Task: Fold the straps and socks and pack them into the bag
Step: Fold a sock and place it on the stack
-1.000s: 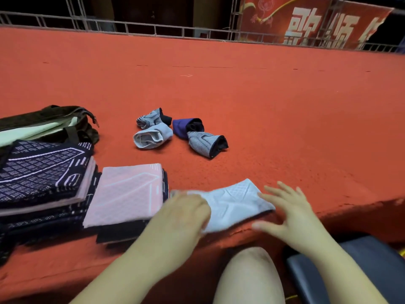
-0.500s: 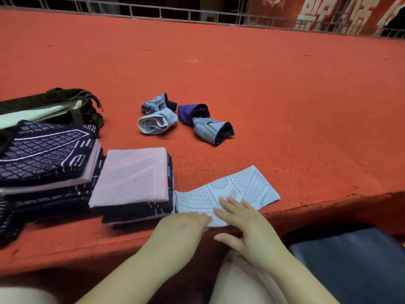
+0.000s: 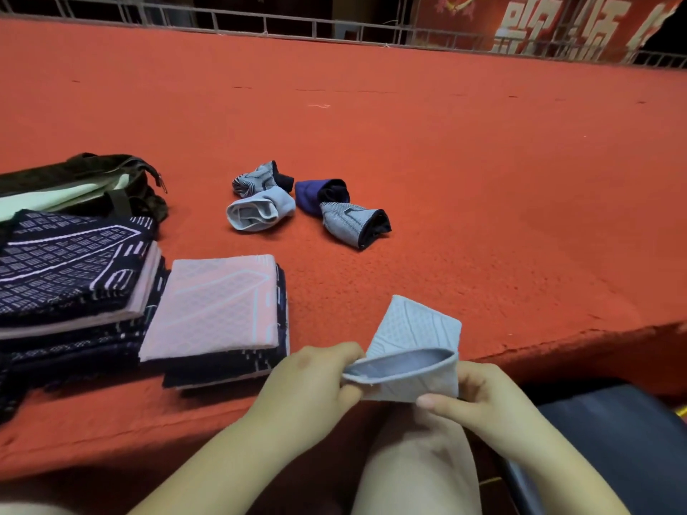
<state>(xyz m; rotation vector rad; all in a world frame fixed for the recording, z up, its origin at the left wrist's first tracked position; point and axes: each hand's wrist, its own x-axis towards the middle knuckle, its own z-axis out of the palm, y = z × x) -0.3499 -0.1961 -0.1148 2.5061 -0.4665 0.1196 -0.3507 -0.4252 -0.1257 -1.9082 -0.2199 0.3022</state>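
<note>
On the red carpet edge, pale blue strap [image 3: 412, 351] lifted, half folded, pinched between left hand [image 3: 312, 384] and right hand [image 3: 479, 399]; next, probably onto the pink pile [image 3: 215, 302] just left.
</note>
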